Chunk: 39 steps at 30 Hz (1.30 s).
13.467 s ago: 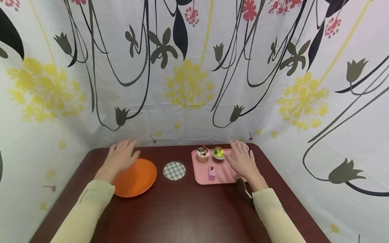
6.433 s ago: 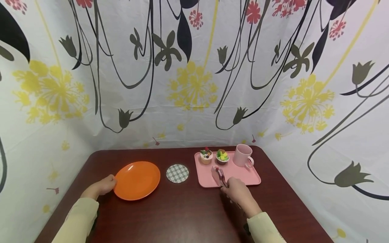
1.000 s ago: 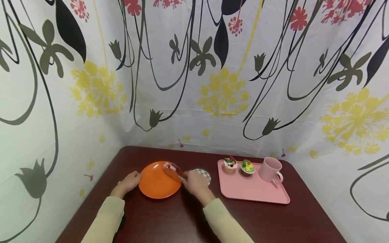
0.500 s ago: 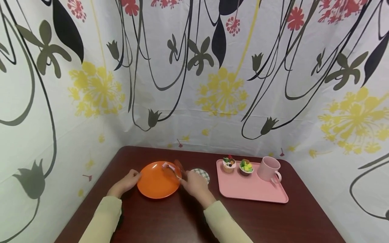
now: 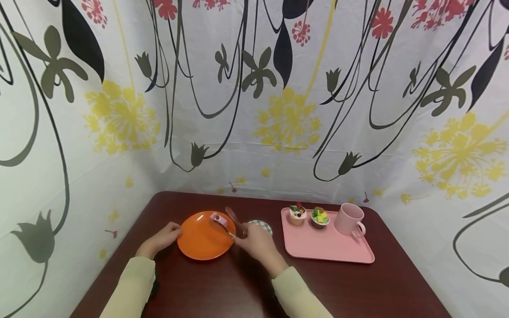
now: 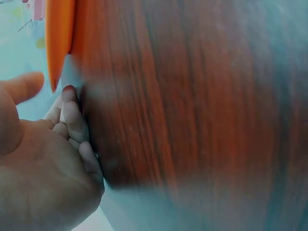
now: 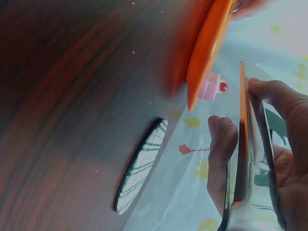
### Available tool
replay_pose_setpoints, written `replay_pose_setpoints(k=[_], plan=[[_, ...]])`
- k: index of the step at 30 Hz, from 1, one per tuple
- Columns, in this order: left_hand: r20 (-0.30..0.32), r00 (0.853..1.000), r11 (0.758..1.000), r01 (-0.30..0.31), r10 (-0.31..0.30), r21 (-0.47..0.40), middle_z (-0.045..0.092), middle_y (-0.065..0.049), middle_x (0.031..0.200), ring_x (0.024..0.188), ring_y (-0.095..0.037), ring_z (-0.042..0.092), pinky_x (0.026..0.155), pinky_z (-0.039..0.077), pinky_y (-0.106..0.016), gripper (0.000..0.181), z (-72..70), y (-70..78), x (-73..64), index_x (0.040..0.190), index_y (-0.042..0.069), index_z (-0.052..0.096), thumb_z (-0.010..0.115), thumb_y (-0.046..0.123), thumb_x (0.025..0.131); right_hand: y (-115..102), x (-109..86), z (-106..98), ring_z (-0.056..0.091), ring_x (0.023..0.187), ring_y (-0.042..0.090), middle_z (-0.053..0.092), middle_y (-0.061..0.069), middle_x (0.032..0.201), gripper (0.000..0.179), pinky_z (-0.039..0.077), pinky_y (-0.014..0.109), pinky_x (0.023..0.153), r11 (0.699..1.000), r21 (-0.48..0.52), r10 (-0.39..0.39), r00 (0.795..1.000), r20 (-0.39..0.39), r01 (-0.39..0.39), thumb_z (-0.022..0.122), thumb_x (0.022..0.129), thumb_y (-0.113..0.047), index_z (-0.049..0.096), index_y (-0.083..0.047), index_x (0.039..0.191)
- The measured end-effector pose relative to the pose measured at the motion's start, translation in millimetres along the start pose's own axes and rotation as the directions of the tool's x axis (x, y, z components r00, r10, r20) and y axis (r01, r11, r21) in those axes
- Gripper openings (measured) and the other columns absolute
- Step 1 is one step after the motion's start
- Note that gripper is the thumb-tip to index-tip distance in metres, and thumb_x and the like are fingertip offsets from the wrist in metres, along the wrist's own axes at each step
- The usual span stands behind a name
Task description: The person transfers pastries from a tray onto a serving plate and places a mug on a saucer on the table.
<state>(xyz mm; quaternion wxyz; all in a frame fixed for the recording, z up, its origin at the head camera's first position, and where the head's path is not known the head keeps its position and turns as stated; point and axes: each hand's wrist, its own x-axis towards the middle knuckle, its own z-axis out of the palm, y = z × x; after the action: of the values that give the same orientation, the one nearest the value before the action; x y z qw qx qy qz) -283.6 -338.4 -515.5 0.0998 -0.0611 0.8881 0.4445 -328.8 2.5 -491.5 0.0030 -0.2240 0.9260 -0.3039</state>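
Observation:
My right hand (image 5: pixel 258 243) grips metal serving tongs (image 7: pixel 250 187), whose arms stand apart. One arm of the tongs overlaps a small pink cake slice (image 5: pixel 216 216) with a red topping; the other is raised to its right. The cake sits on the orange plate (image 5: pixel 200 240), toward the back right of it. At the plate's left rim is my left hand (image 5: pixel 161 240). In the left wrist view the rim lies between the thumb (image 6: pixel 31 86) above and the curled fingers (image 6: pixel 74 118) below.
A round checked coaster (image 5: pixel 265 226) lies partly behind my right hand. Farther right, a pink tray (image 5: pixel 326 247) bears two cupcakes, one fruit-topped (image 5: pixel 297 215) and one green and yellow (image 5: pixel 319 218), and a pink mug (image 5: pixel 348 219). A flowered curtain (image 5: pixel 238 110) encloses the table's back and sides.
The cake slice, formerly on the pink tray, is on the orange plate. Over the last second the tongs have spread, one arm swinging up and away from the cake. My left hand stays at the rim.

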Motion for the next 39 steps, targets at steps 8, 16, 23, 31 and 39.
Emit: replay_pose_setpoints(k=[8, 16, 23, 31, 39], plan=[[0.011, 1.000, 1.000, 0.017, -0.016, -0.018, 0.054, -0.027, 0.140, 0.120, -0.037, 0.057, 0.110, 0.047, -0.059, 0.055, -3.9, -1.3, 0.8, 0.146, -0.005, 0.043, 0.052, 0.036, 0.111, 10.2, -7.2, -9.4, 0.062, 0.084, 0.020, 0.071, 0.001, 0.094, 0.044, 0.056, 0.044, 0.078, 1.000, -0.011, 0.005, 0.999, -0.045, -0.005, 0.083, 0.089, -0.032, 0.075, -0.008, 0.125], [0.024, 1.000, 0.999, 0.001, 0.001, -0.049, 0.056, -0.023, 0.133, 0.114, -0.031, 0.056, 0.106, 0.048, -0.051, 0.054, -4.3, -1.8, 1.4, 0.144, -0.005, 0.044, 0.051, 0.037, 0.111, 30.9, -15.7, -20.0, 0.069, 0.098, 0.028, 0.072, 0.018, 0.120, 0.067, 0.059, 0.052, 0.088, 1.000, -0.017, 0.020, 0.997, -0.075, -0.022, 0.084, 0.084, -0.021, 0.062, 0.000, 0.144], [0.012, 1.000, 1.000, 0.004, -0.004, -0.028, 0.058, -0.022, 0.131, 0.112, -0.031, 0.057, 0.102, 0.049, -0.048, 0.057, -4.5, -2.8, 0.9, 0.145, -0.005, 0.045, 0.051, 0.041, 0.111, 46.4, -23.5, -32.9, 0.065, 0.128, 0.040, 0.063, 0.030, 0.144, 0.078, 0.053, 0.057, 0.107, 0.999, -0.021, 0.037, 0.994, -0.099, -0.039, 0.082, 0.086, -0.019, 0.051, 0.007, 0.153], [0.028, 0.999, 0.999, -0.021, 0.022, -0.030, 0.057, -0.024, 0.131, 0.112, -0.032, 0.057, 0.098, 0.049, -0.046, 0.056, -3.1, -7.5, -1.0, 0.146, -0.009, 0.043, 0.048, 0.036, 0.113, 69.5, -39.3, -51.1, 0.063, 0.082, 0.020, 0.073, 0.013, 0.104, 0.050, 0.054, 0.040, 0.076, 0.997, 0.058, 0.052, 0.993, -0.110, -0.046, 0.081, 0.088, -0.012, 0.063, -0.005, 0.133], [0.029, 0.999, 0.999, -0.021, 0.022, -0.044, 0.057, -0.019, 0.119, 0.106, -0.029, 0.055, 0.092, 0.049, -0.042, 0.053, -2.9, -2.9, 2.7, 0.143, -0.010, 0.043, 0.048, 0.033, 0.113, 91.7, -60.3, -74.5, 0.047, 0.066, 0.019, 0.054, 0.007, 0.083, 0.081, 0.038, 0.034, 0.058, 0.987, 0.037, 0.162, 0.981, -0.109, -0.158, 0.080, 0.087, -0.014, 0.048, -0.008, 0.161]])
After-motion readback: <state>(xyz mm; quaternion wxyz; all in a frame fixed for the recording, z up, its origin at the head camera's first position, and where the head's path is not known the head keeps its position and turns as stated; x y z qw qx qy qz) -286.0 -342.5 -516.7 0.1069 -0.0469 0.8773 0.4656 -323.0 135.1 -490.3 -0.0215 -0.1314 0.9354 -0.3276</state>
